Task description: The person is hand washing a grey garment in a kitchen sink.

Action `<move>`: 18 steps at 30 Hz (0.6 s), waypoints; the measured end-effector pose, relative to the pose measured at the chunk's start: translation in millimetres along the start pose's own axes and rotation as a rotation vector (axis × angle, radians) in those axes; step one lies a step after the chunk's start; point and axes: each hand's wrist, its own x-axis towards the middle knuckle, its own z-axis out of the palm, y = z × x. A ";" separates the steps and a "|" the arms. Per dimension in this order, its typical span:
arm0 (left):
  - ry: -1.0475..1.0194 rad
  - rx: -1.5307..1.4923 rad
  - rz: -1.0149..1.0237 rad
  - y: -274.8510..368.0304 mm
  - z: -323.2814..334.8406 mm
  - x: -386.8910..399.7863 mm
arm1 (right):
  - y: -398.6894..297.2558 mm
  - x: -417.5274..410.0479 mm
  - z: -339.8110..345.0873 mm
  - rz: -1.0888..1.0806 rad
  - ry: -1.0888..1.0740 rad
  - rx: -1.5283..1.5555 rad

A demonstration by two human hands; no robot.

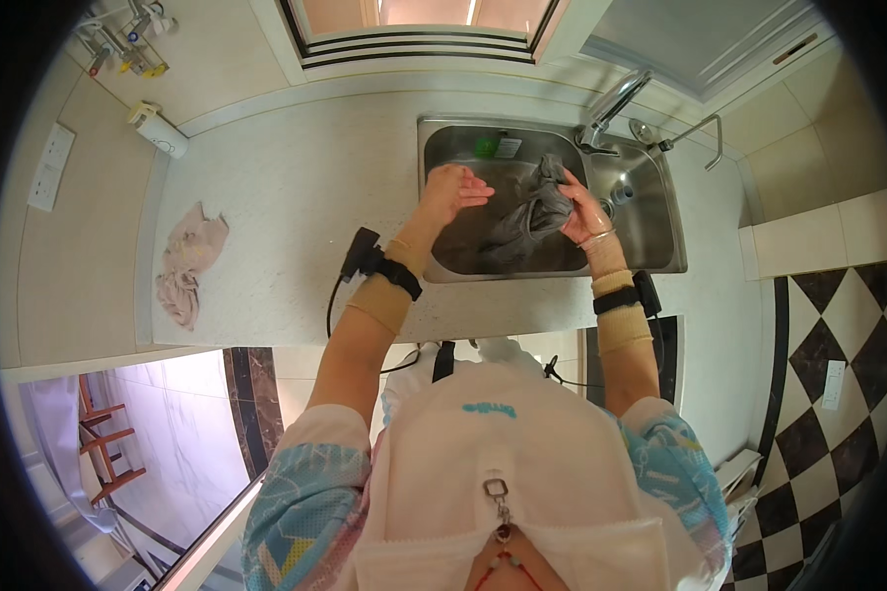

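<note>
My right hand [585,212] grips a wet grey cloth [548,207] over the larger basin [451,255] of a stainless steel double sink. The cloth hangs bunched, and its lower end trails down into the basin, where water seems to stand. Over the left part of the same basin is my left hand [457,193], holding nothing, its fingers stretched out and somewhat apart from the thumb. A gap separates it from the cloth. Both wrists carry strapped black devices over tan sleeves.
A chrome faucet [612,111] rises behind the smaller basin [647,221]. On the pale countertop [288,221] a crumpled beige cloth [191,258] lies far left. A white cylindrical container [159,131] stands at the back left corner. Cables hang from both wrist devices.
</note>
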 end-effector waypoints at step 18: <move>0.334 -0.028 -0.308 -76.2 38.3 56.4 | -18.0 -15.8 -93.0 0.214 0.339 0.067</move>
